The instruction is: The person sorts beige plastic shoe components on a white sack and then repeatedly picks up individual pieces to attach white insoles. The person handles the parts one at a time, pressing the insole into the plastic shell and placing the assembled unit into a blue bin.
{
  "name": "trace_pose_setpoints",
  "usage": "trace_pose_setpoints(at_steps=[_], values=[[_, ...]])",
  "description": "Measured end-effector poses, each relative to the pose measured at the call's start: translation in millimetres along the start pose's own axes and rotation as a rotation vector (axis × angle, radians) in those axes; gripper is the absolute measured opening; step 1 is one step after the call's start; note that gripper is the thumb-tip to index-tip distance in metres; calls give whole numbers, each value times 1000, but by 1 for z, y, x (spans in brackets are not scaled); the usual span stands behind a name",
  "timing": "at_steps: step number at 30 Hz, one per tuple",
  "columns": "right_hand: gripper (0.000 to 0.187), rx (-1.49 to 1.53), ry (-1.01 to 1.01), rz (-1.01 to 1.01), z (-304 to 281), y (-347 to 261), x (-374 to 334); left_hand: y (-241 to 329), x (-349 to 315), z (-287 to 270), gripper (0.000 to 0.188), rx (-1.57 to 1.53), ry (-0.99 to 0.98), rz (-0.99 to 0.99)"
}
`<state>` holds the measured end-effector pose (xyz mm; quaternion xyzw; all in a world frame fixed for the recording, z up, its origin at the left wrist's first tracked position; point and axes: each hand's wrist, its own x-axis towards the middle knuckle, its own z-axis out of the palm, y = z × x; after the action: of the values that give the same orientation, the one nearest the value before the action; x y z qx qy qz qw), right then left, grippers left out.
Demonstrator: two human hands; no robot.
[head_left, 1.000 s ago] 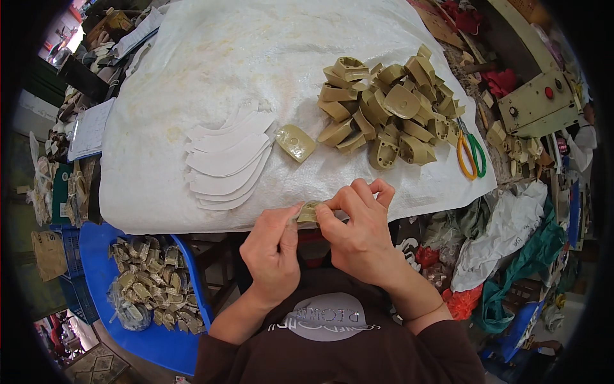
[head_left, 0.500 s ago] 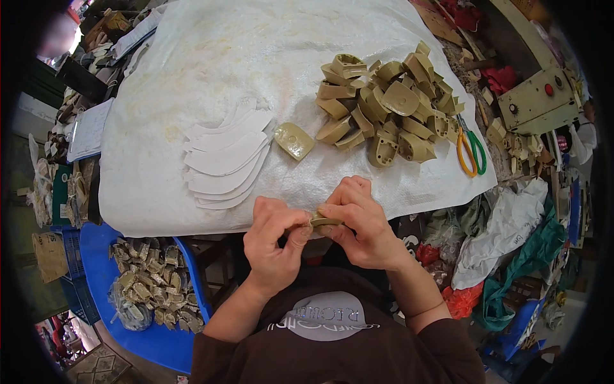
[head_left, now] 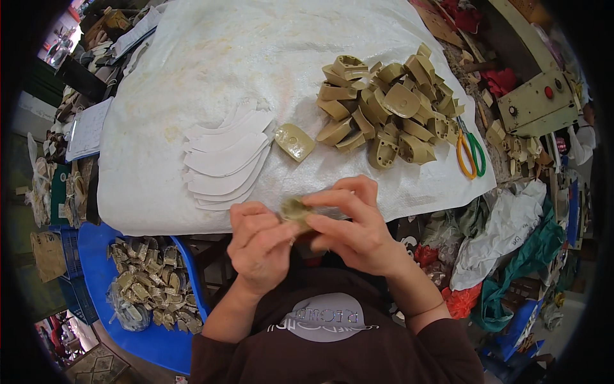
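Observation:
Close to my body, at the cloth's near edge, both hands grip a tan shoe heel (head_left: 295, 209), blurred by motion. My left hand (head_left: 258, 246) pinches it from the left, with the fingers curled. My right hand (head_left: 354, 221) holds its other side between thumb and fingers. Just beyond the hands a glossy tan heel (head_left: 294, 142) lies flat on the white cloth (head_left: 192, 70). Left of that, thin white curved pieces (head_left: 227, 160) overlap in a fanned stack. A heap of bare tan heels (head_left: 401, 99) is at the right.
Scissors (head_left: 472, 153) with orange and green handles lie by the cloth's right edge. At lower left, a blue plastic seat (head_left: 96, 269) bears many glittery heels (head_left: 157, 278) and a clear bag. Plastic bags (head_left: 505, 230) crowd the right side, below a metal control box (head_left: 537, 102).
The heel has moved slightly left and up and turned in my hands. My left hand has shifted left, and the right fingers have spread further over the heel.

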<state>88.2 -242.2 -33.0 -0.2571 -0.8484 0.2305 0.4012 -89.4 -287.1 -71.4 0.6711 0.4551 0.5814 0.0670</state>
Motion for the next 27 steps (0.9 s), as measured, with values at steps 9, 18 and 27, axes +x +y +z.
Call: trace_pose_setpoints(at_steps=[9,18,27], values=[[31,930,219,703,28,3,-45,13,5,-3,36,-279,71,-55],[26,1158,286,783,19,-11,-41,18,-3,-3,24,15,-223,132],[28,776,190,741,25,-18,-41,30,6,7,16,299,-299,178]])
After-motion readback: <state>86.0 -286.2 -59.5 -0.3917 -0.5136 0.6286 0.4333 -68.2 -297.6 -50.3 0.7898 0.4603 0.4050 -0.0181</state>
